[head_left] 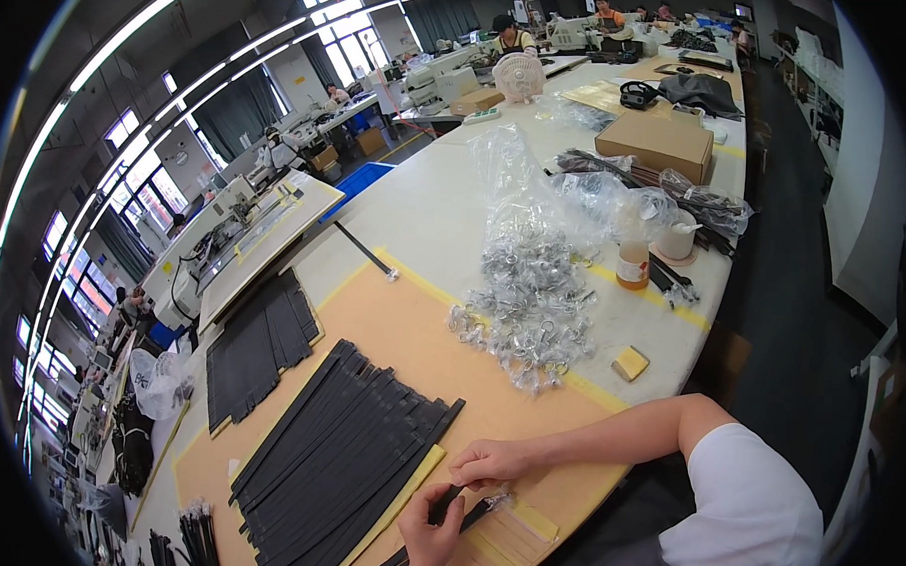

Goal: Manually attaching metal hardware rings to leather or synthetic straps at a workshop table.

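Near the table's front edge, my left hand (429, 532) is closed around a black strap (447, 502). The fingertips of my right hand (489, 462) pinch together at the upper end of that strap, just above the left hand. Beneath and beside them lies another black strap with a shiny, clear-wrapped fitting (498, 498) at its end. To the left, a wide row of flat black straps (337, 469) lies on a yellow-edged board. Farther off, a heap of wrapped silver metal clasps (533, 286) spreads out from a clear plastic bag (512, 175).
Right of the heap are a yellow block (630, 363), a bottle of amber liquid (632, 261) and a white pot (677, 239). Behind stand a cardboard box (654, 145) and a pink fan (520, 78). More black straps (261, 346) lie at the left. Other people work at sewing machines far back.
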Tool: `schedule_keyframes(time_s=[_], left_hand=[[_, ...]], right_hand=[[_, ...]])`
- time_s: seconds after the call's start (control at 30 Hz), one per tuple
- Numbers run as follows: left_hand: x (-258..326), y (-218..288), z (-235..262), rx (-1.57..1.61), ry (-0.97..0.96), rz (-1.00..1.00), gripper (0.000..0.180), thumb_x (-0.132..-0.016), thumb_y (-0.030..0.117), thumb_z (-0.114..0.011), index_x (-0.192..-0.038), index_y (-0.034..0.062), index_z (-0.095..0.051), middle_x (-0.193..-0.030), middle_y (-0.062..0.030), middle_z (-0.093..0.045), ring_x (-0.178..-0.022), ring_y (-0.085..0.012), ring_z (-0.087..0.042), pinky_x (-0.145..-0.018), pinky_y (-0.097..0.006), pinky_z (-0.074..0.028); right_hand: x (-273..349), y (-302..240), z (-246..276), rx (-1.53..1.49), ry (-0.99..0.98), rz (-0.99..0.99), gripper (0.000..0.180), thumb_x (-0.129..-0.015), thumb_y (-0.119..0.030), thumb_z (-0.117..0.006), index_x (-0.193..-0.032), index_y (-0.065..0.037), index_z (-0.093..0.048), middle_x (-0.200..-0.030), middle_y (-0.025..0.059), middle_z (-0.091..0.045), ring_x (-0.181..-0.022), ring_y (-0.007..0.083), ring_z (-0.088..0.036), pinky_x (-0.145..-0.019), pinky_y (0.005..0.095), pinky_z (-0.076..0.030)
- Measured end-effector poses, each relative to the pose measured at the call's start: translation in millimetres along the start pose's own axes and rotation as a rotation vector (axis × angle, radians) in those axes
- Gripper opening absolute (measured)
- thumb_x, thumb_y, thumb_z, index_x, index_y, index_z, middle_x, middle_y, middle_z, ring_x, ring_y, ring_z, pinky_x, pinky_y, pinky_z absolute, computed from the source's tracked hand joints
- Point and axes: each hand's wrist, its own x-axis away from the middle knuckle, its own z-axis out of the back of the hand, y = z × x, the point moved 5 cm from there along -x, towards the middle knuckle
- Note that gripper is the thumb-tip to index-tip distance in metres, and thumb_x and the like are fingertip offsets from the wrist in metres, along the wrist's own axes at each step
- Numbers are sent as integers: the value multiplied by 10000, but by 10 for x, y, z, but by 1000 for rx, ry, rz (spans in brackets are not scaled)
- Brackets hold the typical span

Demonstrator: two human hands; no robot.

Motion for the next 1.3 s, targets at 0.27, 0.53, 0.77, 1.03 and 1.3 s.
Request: schedule_keyframes(time_s=[0.27, 0.53, 0.77, 1.03, 1.3], left_hand=[[-1, -34, 56, 197, -68, 108, 255, -854, 23, -827, -1041, -40, -665, -925, -69, -720, -831, -106, -682, -755, -245, -552], [3, -74, 74, 179, -128, 114, 256, -833, -2, -838, -1004, -16, -648, -914, -74, -734, -827, -116, -697, -761, -254, -565], [14, -120, 64, 158, -141, 103, 243, -838, -29, -824, -985, -21, -631, -919, -75, -725, -837, -123, -705, -749, -254, -575], [-15, -170, 75, 107, -101, 105, 230, -840, -24, -825, -979, -30, -641, -922, -78, -728, -842, -120, -702, -750, -255, -575], [-11, -103, 63, -17, -125, 53, 268, -820, 70, -873, -975, -25, -676, -873, -63, -732, -800, -95, -681, -726, -245, -558]], right_hand=[[-46, 1, -13, 85, -32, 129, 341, -1030, -253, -584, -730, -107, -510, -683, -58, -498, -626, 24, -433, -557, 233, -353], [-34, 12, -132, 105, 15, 102, 357, -975, -256, -636, -688, -93, -499, -650, -51, -506, -629, 35, -435, -556, 262, -341], [56, -177, -91, 276, -52, 46, 370, -1028, -281, -621, -734, -72, -535, -666, -44, -528, -660, 32, -475, -587, 261, -386], [28, -193, 80, 303, -13, -41, 316, -978, -293, -631, -771, -61, -577, -683, -23, -557, -656, 60, -488, -592, 276, -398], [-27, -6, 5, 433, 4, 123, 287, -996, -251, -643, -813, -38, -586, -688, -28, -569, -666, 53, -486, -579, 288, -389]])
